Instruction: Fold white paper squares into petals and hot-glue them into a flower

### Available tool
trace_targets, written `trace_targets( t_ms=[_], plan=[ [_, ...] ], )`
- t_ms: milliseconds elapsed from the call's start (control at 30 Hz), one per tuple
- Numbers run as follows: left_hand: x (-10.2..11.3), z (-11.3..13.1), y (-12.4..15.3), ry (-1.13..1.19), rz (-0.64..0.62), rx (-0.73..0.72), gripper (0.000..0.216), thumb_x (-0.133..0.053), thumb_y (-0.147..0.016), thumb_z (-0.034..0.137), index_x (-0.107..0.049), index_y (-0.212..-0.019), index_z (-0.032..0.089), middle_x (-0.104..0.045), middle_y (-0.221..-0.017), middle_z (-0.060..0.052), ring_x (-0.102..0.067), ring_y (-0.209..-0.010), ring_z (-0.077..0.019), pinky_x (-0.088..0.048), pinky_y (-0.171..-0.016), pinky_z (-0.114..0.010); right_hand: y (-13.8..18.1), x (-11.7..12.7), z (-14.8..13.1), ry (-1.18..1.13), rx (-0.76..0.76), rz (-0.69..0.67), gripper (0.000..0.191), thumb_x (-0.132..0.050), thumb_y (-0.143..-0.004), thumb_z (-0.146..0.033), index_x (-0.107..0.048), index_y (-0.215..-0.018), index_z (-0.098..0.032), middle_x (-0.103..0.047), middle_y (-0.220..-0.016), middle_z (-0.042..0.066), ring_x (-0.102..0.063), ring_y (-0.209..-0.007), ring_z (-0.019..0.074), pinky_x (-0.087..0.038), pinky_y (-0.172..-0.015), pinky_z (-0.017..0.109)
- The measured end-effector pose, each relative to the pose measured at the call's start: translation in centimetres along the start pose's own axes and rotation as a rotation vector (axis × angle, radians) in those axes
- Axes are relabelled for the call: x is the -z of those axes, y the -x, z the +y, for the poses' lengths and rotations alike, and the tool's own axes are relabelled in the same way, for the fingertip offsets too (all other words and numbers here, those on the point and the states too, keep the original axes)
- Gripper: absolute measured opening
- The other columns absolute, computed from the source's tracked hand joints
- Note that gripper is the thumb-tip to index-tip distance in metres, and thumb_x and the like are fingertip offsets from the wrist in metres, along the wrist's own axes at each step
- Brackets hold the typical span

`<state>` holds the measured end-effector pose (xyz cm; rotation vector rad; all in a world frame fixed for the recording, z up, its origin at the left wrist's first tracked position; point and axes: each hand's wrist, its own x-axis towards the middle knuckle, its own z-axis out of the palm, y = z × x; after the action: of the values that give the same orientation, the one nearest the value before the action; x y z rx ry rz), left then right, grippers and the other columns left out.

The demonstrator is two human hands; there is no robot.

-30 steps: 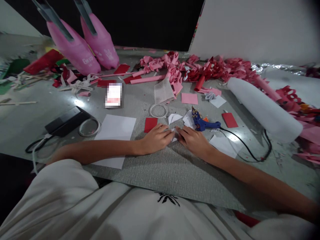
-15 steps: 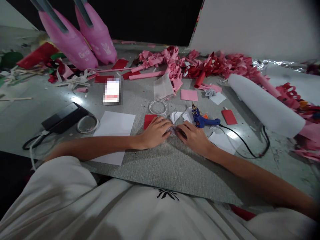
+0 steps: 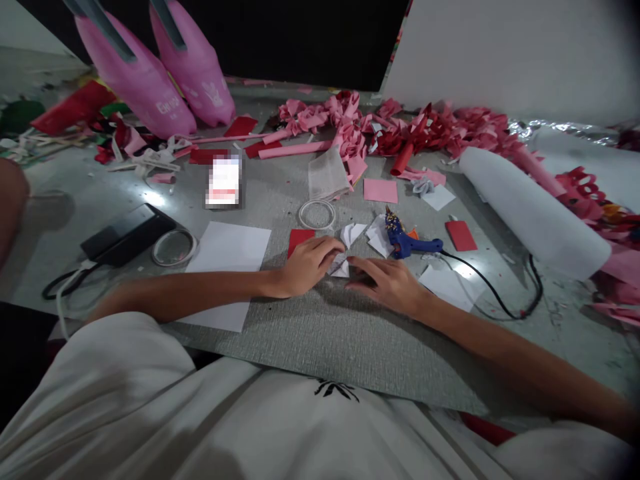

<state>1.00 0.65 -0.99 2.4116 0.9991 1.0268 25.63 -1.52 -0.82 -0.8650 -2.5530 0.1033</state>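
My left hand (image 3: 309, 265) and my right hand (image 3: 387, 283) rest on a grey textured mat (image 3: 345, 340), meeting over a small folded white paper piece (image 3: 341, 267). The left fingers pinch and press its left edge. The right fingers lie extended and flat beside it, their tips touching it. A red paper rectangle (image 3: 299, 238) lies just beyond the left hand. More folded white pieces (image 3: 351, 233) sit just past the fingertips. A blue glue gun (image 3: 407, 242) with a black cord lies close to the right hand.
A white sheet (image 3: 227, 263) lies left of the mat, with tape rings (image 3: 175, 247) and a black device (image 3: 125, 233) beyond it. A white roll (image 3: 530, 213) lies at right. Pink and red paper flowers (image 3: 380, 130) and two pink bags (image 3: 165, 80) line the back.
My hands have spread slightly apart, uncovering the folded white piece between them. The right fingers have flattened out. A blurred shape has entered at the left edge.
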Motion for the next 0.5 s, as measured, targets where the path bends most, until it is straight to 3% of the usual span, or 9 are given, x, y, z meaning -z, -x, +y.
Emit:
trace_targets(
  t_ms=[200, 300, 400, 500],
  plan=[
    [0.2, 0.48, -0.01, 0.145, 0.065, -0.028, 0.013, -0.057, -0.104, 0.024, -0.061, -0.115, 0.019, -0.072, -0.106, -0.005, -0.07, -0.093, -0.014, -0.058, -0.085, -0.028, 0.2, -0.2, -0.21, 0.01, 0.065, 0.07, 0.018, -0.055, -0.104, -0.025, -0.069, -0.116, -0.02, -0.079, -0.096, 0.007, -0.075, -0.082, 0.0182, -0.059, -0.074, 0.03],
    [0.42, 0.76, -0.04, 0.248, 0.112, -0.029, 0.026, -0.06, -0.103, 0.028, -0.059, -0.127, 0.019, -0.07, -0.119, -0.01, -0.07, -0.103, -0.0157, -0.059, -0.089, -0.029, -0.05, -0.1, -0.32, -0.046, -0.06, 0.175, 0.017, -0.054, -0.105, -0.023, -0.067, -0.115, -0.021, -0.078, -0.102, 0.007, -0.074, -0.082, 0.0165, -0.059, -0.074, 0.028],
    [0.58, 0.83, -0.21, 0.289, 0.132, -0.086, 0.027, -0.049, -0.105, 0.018, -0.06, -0.13, 0.018, -0.07, -0.122, -0.012, -0.069, -0.112, -0.0166, -0.06, -0.092, -0.03, -0.24, 0.12, -0.46, -0.12, -0.22, 0.302, 0.021, -0.053, -0.104, -0.022, -0.065, -0.121, -0.022, -0.078, -0.104, 0.006, -0.073, -0.076, 0.0144, -0.059, -0.073, 0.027],
    [0.6, 0.61, -0.49, 0.279, 0.161, -0.132, 0.026, -0.056, -0.102, 0.016, -0.065, -0.126, 0.018, -0.071, -0.122, -0.012, -0.069, -0.114, -0.0179, -0.06, -0.095, -0.032, -0.19, 0.27, -0.47, -0.142, -0.245, 0.354, 0.021, -0.059, -0.101, -0.025, -0.066, -0.121, -0.023, -0.078, -0.103, 0.005, -0.069, -0.067, 0.0128, -0.059, -0.067, 0.026]
  ],
)
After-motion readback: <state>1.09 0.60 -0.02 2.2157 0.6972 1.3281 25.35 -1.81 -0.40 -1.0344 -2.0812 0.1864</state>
